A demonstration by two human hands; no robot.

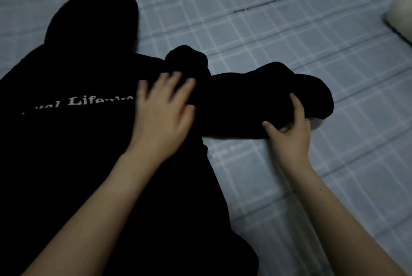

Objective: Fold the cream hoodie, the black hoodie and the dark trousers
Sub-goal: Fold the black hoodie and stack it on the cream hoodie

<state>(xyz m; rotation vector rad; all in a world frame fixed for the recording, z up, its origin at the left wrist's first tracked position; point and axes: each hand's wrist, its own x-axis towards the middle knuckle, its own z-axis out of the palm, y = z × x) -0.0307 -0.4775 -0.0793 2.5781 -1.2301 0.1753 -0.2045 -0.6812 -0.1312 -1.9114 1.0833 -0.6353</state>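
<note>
The black hoodie (89, 142) lies spread flat on a checked sheet (289, 30), filling the view from centre out to 9 and 7 o'clock. Its hood (95, 15) points to 11 o'clock and pale lettering (89, 102) runs across the body. One sleeve (256, 97) stretches out from the shoulder toward 3 o'clock, rumpled where it joins the body. The left hand (162, 115), somewhat blurred, rests with fingers spread and straight on the hoodie just beside that shoulder, pinning the cloth. The right hand (289, 137) grasps the sleeve near its far end, thumb on top and fingers curled under the lower edge. A small pale patch shows just past it, too unclear to name. This looks like the first fold of the black hoodie: bringing the sleeve in across the body. The next move likely calls for the right hand to lift the sleeve and carry it toward 9 o'clock while the left holds the shoulder as the hinge, laying it flat without bunching. A cream bundle at 2 o'clock, cut off by the edge, is probably the cream hoodie (401, 17). Whether it is folded cannot be told. The trousers cannot be picked out.
</note>
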